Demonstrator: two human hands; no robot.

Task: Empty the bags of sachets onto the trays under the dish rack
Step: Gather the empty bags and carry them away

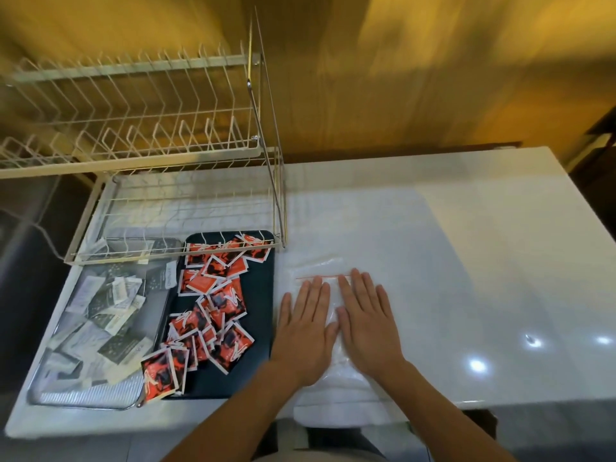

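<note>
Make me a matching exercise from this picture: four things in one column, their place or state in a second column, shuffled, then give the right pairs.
Things:
1. red sachets
2. grey and white sachets
3. clear bag
4. dish rack

Place or state:
A. stands over the far ends of both trays
B. lies flat on the white table under both open hands
C. heaped on the dark tray
D. heaped on the silver tray at the left

Pairs: 1-C, 2-D, 3-B, 4-A
</note>
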